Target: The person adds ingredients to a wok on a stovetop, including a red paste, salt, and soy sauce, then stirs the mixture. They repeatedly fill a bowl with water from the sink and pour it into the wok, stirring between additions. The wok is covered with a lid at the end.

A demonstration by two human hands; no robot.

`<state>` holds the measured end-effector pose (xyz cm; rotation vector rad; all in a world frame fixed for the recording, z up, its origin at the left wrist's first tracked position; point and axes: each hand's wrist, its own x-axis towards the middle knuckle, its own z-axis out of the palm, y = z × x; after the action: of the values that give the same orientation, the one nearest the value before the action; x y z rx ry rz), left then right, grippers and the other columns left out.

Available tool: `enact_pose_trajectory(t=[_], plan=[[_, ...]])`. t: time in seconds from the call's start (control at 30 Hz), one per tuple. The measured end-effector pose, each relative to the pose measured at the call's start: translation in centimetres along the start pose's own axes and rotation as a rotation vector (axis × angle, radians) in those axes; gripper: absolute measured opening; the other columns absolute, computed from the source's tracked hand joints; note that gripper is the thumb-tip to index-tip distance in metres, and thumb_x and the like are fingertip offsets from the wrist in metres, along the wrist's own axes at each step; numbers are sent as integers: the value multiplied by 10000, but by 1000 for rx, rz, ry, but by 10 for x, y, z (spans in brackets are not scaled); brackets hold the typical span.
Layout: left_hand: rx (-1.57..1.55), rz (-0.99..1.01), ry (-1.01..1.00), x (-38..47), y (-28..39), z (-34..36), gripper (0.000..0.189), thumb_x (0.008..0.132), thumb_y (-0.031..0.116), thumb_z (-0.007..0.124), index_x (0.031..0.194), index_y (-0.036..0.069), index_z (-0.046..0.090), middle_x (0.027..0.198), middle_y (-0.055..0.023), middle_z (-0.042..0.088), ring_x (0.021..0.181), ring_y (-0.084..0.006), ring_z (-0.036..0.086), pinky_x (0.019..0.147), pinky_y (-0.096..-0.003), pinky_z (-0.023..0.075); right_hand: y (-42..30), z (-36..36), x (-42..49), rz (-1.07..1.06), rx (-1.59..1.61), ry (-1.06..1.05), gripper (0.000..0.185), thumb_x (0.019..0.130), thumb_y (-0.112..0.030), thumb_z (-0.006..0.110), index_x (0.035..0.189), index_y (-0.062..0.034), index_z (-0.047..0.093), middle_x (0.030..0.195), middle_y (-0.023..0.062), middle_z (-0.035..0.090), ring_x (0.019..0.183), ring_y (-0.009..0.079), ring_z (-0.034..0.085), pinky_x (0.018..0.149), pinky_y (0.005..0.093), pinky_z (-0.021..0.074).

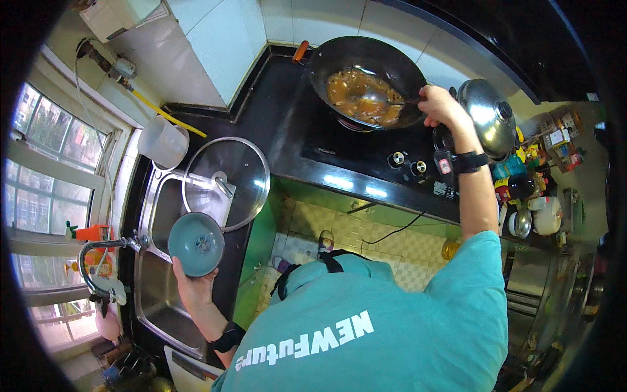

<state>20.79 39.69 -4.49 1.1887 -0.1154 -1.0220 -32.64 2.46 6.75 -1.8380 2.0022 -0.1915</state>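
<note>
A black wok (372, 51) stands on the black glass hob, with brown liquid and small pieces of food in it. My right hand (440, 107) grips the dark handle of a metal ladle (376, 96) at the wok's right rim; the ladle's bowl lies in the liquid. My left hand (195, 286) holds an empty blue-green bowl (188, 240) over the edge of the sink, its inside facing the camera. The fingers under the bowl are partly hidden.
A glass lid (247, 196) lies across the sink (156, 284) and counter. A plastic container (164, 142) stands behind it, and a curved tap (88, 250) is at left. A domed metal lid (482, 117) leans right of the wok, near bottles (514, 187). Two knobs (409, 162) are at the hob's front.
</note>
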Motion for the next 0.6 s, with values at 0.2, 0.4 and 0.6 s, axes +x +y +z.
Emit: enact_pose_trajectory(t=[0.2, 0.4, 0.6], plan=[[25, 39, 37, 1, 0, 9, 556, 996, 496, 565, 1344, 69, 491, 1164, -142, 659, 827, -300, 720, 548, -395, 609, 14, 56, -34, -276, -492, 422, 263, 848, 13, 581, 1096, -11, 664, 907, 229, 680, 847, 385, 700, 751, 449, 581], [10, -17, 12, 0, 2, 5, 543, 996, 503, 562, 1325, 74, 505, 1140, -134, 671, 805, -297, 722, 545, -394, 603, 17, 69, -95, -328, -490, 457, 420, 852, 6, 588, 1245, -120, 669, 953, 152, 642, 790, 350, 696, 692, 427, 581], [62, 13, 70, -3, 8, 5, 569, 982, 535, 568, 1338, 96, 508, 1152, -121, 665, 839, -278, 701, 583, -397, 577, 13, 73, -109, -307, -435, 417, 464, 838, 18, 597, 1277, -120, 657, 989, 156, 635, 828, 350, 693, 746, 434, 578]])
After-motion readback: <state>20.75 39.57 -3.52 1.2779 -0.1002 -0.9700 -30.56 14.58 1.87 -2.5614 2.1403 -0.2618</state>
